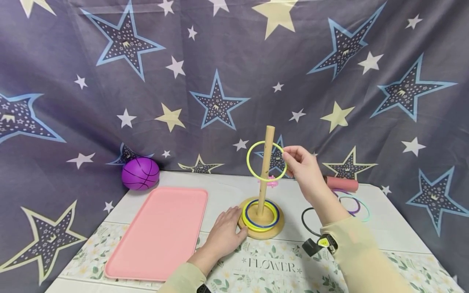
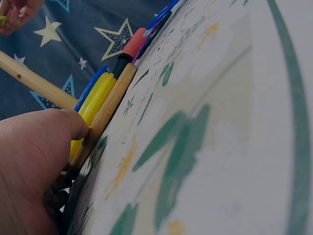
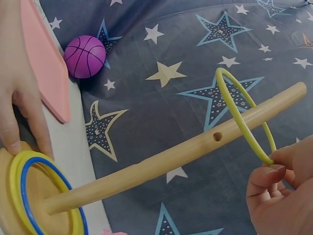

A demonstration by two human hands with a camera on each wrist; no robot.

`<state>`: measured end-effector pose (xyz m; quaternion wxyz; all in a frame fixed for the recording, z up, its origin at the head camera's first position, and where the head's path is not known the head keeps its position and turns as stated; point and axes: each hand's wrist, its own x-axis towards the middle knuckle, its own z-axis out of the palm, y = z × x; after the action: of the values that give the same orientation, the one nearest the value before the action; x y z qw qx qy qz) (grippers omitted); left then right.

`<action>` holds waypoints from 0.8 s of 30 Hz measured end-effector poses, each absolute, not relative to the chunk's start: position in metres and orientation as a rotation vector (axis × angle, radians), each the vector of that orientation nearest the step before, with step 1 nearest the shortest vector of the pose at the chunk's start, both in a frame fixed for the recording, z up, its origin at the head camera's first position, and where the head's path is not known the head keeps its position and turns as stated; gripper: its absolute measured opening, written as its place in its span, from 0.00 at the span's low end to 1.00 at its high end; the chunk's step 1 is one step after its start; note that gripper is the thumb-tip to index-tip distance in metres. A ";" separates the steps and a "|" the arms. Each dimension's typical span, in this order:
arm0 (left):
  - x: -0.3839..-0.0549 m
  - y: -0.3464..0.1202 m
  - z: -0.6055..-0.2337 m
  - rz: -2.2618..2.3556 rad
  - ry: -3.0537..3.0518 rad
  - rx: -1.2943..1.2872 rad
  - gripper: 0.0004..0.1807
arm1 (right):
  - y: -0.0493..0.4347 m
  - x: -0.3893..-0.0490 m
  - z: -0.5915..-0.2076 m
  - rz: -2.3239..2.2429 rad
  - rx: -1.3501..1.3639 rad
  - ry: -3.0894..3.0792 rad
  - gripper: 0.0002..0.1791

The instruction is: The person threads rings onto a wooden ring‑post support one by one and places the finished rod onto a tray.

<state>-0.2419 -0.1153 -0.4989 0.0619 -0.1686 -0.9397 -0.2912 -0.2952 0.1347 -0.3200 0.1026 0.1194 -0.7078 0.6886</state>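
My right hand (image 1: 302, 167) pinches a yellow-green ring (image 3: 235, 112) between thumb and fingertips. This ring encircles the upper part of a wooden post (image 1: 270, 133), tilted and well above the base, as the right wrist view shows. At the foot of the post, a blue ring (image 2: 91, 87) lies on top of yellow rings (image 2: 100, 94), all on the round wooden base (image 1: 271, 232). My left hand (image 1: 225, 232) rests against the left edge of that base, thumb at the rim and fingers extended alongside; some fingertips are hidden in the left wrist view.
A pink tray (image 1: 161, 232) lies at left, with a purple ball (image 1: 141, 173) behind it. Right of the stand are a black ring (image 1: 303, 221), purple and turquoise rings (image 1: 367, 211), and a pink cylinder (image 1: 344, 184). A small pink item (image 1: 272, 183) sits behind the post.
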 end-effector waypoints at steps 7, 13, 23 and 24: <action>-0.243 -0.115 -0.499 -0.859 -2.848 -0.506 0.38 | 0.136 -0.296 -0.333 2.042 0.328 -2.098 0.12; -0.243 -0.115 -0.501 -0.858 -2.863 -0.495 0.38 | 0.135 -0.294 -0.349 2.072 0.292 -2.112 0.13; -0.243 -0.115 -0.500 -0.861 -2.848 -0.497 0.38 | 0.133 -0.290 -0.376 2.146 0.189 -2.112 0.14; -0.243 -0.115 -0.499 -0.861 -2.849 -0.496 0.38 | 0.134 -0.290 -0.379 2.152 0.175 -2.115 0.14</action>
<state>-0.2431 -0.1146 -0.4992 0.0620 -0.1640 -0.9424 -0.2848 -0.2900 0.1337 -0.3791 0.0593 0.0579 -0.6985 0.7108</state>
